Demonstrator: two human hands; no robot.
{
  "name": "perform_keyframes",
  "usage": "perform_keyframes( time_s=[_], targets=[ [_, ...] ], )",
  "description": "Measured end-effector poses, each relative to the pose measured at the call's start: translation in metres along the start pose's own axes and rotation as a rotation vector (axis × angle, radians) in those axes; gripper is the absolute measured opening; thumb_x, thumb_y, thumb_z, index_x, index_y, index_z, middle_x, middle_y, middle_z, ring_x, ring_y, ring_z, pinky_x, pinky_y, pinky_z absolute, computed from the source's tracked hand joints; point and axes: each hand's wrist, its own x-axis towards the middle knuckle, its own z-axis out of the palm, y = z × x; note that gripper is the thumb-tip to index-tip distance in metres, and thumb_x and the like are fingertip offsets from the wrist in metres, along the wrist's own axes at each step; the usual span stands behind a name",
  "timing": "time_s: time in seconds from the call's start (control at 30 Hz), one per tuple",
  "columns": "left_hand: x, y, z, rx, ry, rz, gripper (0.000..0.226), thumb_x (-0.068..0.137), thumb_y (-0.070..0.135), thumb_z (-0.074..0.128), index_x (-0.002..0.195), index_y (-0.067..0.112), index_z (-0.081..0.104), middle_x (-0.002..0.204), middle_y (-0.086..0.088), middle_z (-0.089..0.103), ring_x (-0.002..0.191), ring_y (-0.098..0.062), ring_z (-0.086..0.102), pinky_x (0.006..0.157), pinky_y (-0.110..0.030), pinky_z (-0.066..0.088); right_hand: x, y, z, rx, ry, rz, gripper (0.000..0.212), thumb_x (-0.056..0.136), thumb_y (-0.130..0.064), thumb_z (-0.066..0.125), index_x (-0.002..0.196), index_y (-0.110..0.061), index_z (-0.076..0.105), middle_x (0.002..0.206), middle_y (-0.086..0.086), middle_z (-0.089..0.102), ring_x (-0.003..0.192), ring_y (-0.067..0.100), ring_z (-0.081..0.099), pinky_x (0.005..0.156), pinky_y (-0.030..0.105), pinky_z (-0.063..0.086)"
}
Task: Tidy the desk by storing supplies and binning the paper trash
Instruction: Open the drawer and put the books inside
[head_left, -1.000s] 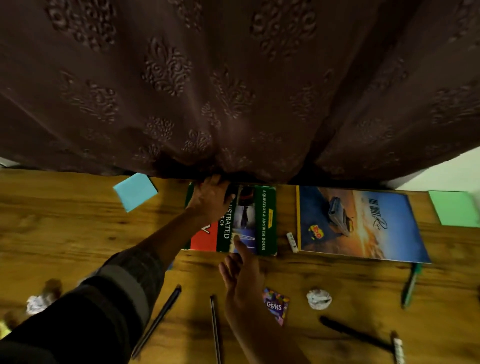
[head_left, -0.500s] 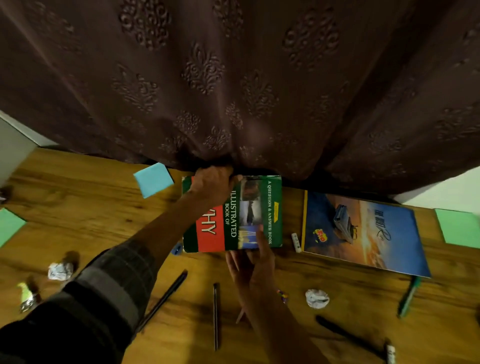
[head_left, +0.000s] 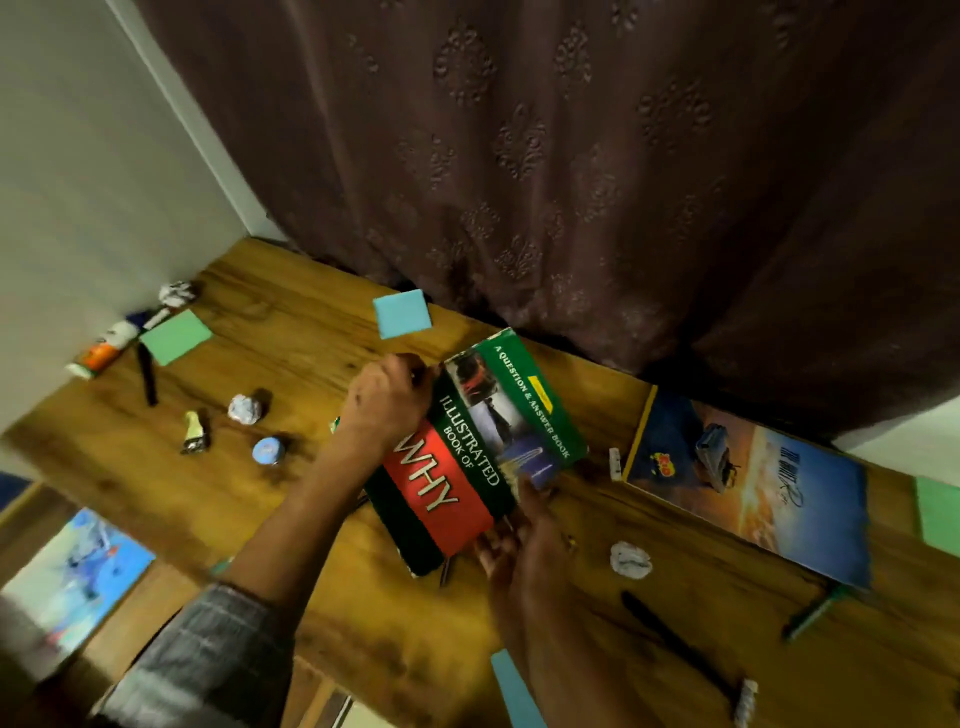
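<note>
Head view: a green and red hardcover book (head_left: 480, 457), titled "Illustrated Book of Why", is held between both hands above the wooden desk (head_left: 322, 338) and is tilted, its far corner raised toward the brown patterned curtain (head_left: 571, 156). The left hand (head_left: 387, 402) is closed around the book's left edge near the top, with the fingers curled over the rim. The right hand (head_left: 519, 551) is pressed against the lower right edge, the thumb laid on the cover and the fingers tucked beneath.

Just right of the book a small white eraser (head_left: 615, 462) is seen, and beside it a blue notebook (head_left: 753, 483) lies flat on the desk. A crumpled paper ball (head_left: 630, 559) rests near the right hand, with a black pen (head_left: 670, 644) nearer the front edge and a green pen (head_left: 813, 613) at the notebook's lower corner.

A blue sticky pad (head_left: 402, 313) lies behind the book by the curtain. To the left, a second paper ball (head_left: 245, 409), a small blue round item (head_left: 267, 450) and a crinkled wrapper (head_left: 193, 431) are scattered well apart from the book. At the far left corner a green sticky pad (head_left: 175, 336), a glue tube (head_left: 101, 349), a black marker (head_left: 147, 374) and a third paper ball (head_left: 175, 293) are gathered near the white wall (head_left: 78, 182).
</note>
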Motion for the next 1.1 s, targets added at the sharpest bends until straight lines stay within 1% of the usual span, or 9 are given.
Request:
perform_keyframes(
  time_s=[0.07, 0.17, 0.23, 0.37, 0.5, 0.7, 0.8, 0.93, 1.1],
  targets=[
    [-0.025, -0.033, -0.001, -0.014, 0.046, -0.052, 0.04, 0.105, 0.039, 0.052, 0.123, 0.007, 0.068, 0.121, -0.026, 0.068, 0.116, -0.044, 0.062, 0.095, -0.045, 0.047, -0.009, 0.01, 0.001, -0.073, 0.0, 0.009, 0.036, 0.093, -0.032, 0.066, 0.126, -0.019, 0.066, 0.114, 0.01, 0.076, 0.104, 0.03, 0.072, 0.091, 0.047, 0.056],
    [-0.066, -0.075, -0.014, -0.042, 0.066, -0.164, 0.034, 0.104, 0.034, 0.055, 0.106, 0.005, 0.072, 0.109, -0.028, 0.071, 0.107, -0.046, 0.067, 0.086, -0.046, 0.051, -0.03, 0.038, 0.002, -0.189, 0.012, 0.125, 0.027, 0.092, -0.024, 0.07, 0.118, -0.016, 0.069, 0.098, 0.007, 0.079, 0.083, 0.023, 0.075, 0.064, 0.032, 0.056],
    [-0.091, -0.102, -0.028, -0.066, 0.074, -0.253, 0.033, 0.103, 0.034, 0.056, 0.108, 0.006, 0.072, 0.11, -0.029, 0.071, 0.108, -0.047, 0.067, 0.086, -0.046, 0.051, -0.045, 0.055, 0.005, -0.279, 0.033, 0.195, 0.025, 0.088, -0.018, 0.076, 0.112, -0.013, 0.07, 0.089, 0.009, 0.078, 0.068, 0.02, 0.072, 0.052, 0.027, 0.054],
    [-0.143, -0.156, -0.046, -0.031, 0.015, -0.412, 0.031, 0.104, 0.035, 0.053, 0.112, 0.011, 0.072, 0.12, -0.027, 0.069, 0.117, -0.045, 0.063, 0.091, -0.044, 0.05, -0.063, 0.088, 0.01, -0.447, -0.048, 0.283, 0.017, 0.089, -0.012, 0.075, 0.105, -0.011, 0.071, 0.09, 0.013, 0.078, 0.079, 0.025, 0.076, 0.061, 0.033, 0.061],
    [-0.19, -0.218, -0.062, -0.015, -0.077, -0.535, 0.028, 0.105, 0.023, 0.049, 0.118, 0.011, 0.071, 0.127, -0.022, 0.068, 0.119, -0.039, 0.064, 0.093, -0.039, 0.048, -0.086, 0.133, 0.021, -0.569, -0.116, 0.4, 0.035, 0.083, -0.009, 0.079, 0.114, -0.008, 0.063, 0.107, 0.021, 0.073, 0.103, 0.034, 0.071, 0.075, 0.042, 0.063],
    [-0.239, -0.307, -0.074, -0.035, -0.157, -0.639, 0.028, 0.104, 0.018, 0.049, 0.12, 0.015, 0.071, 0.129, -0.017, 0.067, 0.118, -0.037, 0.064, 0.095, -0.041, 0.05, -0.121, 0.195, 0.046, -0.695, -0.142, 0.571, 0.038, 0.077, 0.008, 0.08, 0.111, 0.002, 0.062, 0.093, 0.025, 0.072, 0.09, 0.037, 0.072, 0.061, 0.043, 0.062],
    [-0.248, -0.359, -0.073, -0.078, -0.197, -0.622, 0.027, 0.102, 0.016, 0.051, 0.121, 0.016, 0.071, 0.129, -0.016, 0.068, 0.117, -0.036, 0.064, 0.096, -0.042, 0.051, -0.128, 0.241, 0.059, -0.683, -0.085, 0.562, 0.04, 0.078, 0.016, 0.075, 0.113, 0.002, 0.063, 0.08, 0.021, 0.07, 0.066, 0.032, 0.068, 0.05, 0.04, 0.06],
    [-0.24, -0.419, -0.069, -0.09, -0.262, -0.525, 0.022, 0.101, 0.017, 0.053, 0.105, 0.017, 0.075, 0.112, -0.011, 0.073, 0.105, -0.031, 0.069, 0.088, -0.04, 0.055, -0.126, 0.306, 0.067, -0.63, 0.041, 0.481, 0.038, 0.079, 0.017, 0.071, 0.113, 0.002, 0.063, 0.096, 0.027, 0.07, 0.08, 0.04, 0.066, 0.044, 0.038, 0.057],
    [-0.233, -0.467, -0.061, -0.051, -0.334, -0.406, 0.018, 0.099, 0.02, 0.056, 0.1, 0.02, 0.075, 0.108, -0.006, 0.073, 0.1, -0.028, 0.07, 0.075, -0.031, 0.05, -0.117, 0.362, 0.072, -0.662, 0.181, 0.41, 0.044, 0.08, 0.012, 0.074, 0.118, -0.006, 0.061, 0.109, 0.029, 0.068, 0.096, 0.045, 0.068, 0.062, 0.045, 0.058]
  ],
)
